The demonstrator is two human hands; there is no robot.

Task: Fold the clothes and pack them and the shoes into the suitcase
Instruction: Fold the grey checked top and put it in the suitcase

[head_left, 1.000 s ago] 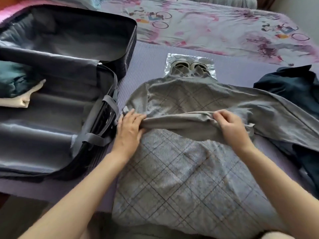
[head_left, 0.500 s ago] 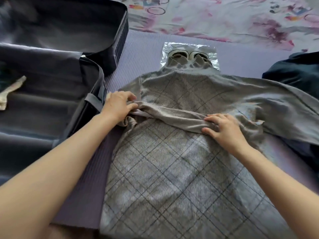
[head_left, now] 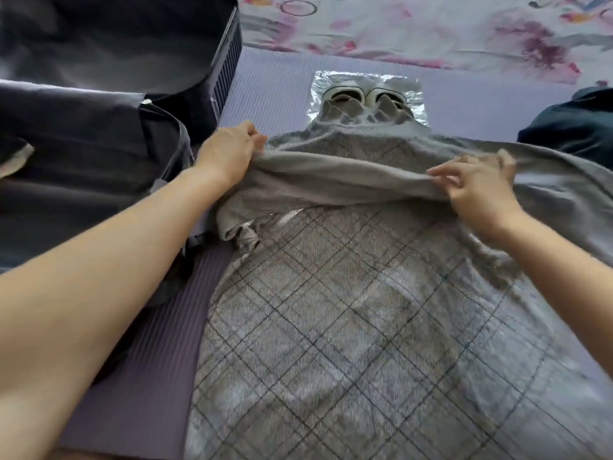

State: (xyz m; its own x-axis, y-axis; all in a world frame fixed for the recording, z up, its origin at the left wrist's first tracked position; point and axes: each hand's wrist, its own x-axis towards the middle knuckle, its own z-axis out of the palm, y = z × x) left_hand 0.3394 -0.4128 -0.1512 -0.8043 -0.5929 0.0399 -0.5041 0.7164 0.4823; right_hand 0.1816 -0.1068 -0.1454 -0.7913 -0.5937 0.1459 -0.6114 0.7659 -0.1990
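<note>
The left hand (head_left: pixel 229 154) and right hand (head_left: pixel 477 190) pinch the sweater (head_left: pixel 348 310) sleeve, mid-fold. Shoes (head_left: pixel 365 101) and dark clothes (head_left: pixel 570 124) lie outside the open suitcase (head_left: pixel 99 200).

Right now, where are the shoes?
Head view, upper centre: shoes in a clear bag on the purple mat, beyond the grey sweater, right of the suitcase.
</note>
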